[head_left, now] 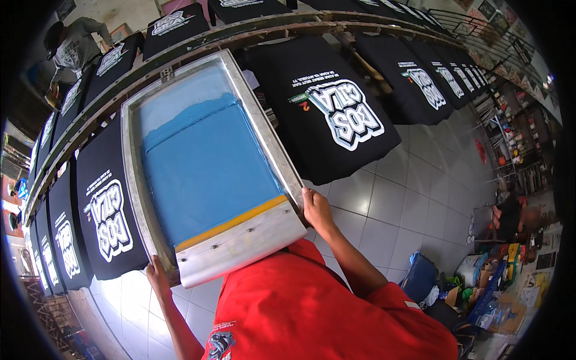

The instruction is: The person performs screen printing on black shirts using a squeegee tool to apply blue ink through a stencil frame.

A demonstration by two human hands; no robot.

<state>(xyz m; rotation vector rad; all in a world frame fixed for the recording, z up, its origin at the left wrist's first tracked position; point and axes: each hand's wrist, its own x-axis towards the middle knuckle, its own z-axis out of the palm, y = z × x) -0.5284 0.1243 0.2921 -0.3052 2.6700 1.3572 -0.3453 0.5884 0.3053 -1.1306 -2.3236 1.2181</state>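
A screen-printing frame (128, 138) lies lengthwise before me, its metal rim around a mesh coated mostly in blue. Resting in its near end is a wide squeegee (240, 243) with a silvery handle and a yellow blade, close against my red shirt. My left hand (158, 277) grips the frame's near left corner, fingers closed on the rim. On the near right corner, my right hand (317, 210) is closed round the rim too. Black printed T-shirts flank the frame: one T-shirt (90, 180) at its left, another T-shirt (324, 108) at its right.
Rails (288, 30) run behind the frame, with several more black shirts along both rows. A person (78, 45) stands at the far left. Grey floor tiles (384, 198) lie to the right. Bags and boxes (474, 270) crowd the lower right, beside packed shelves (522, 132).
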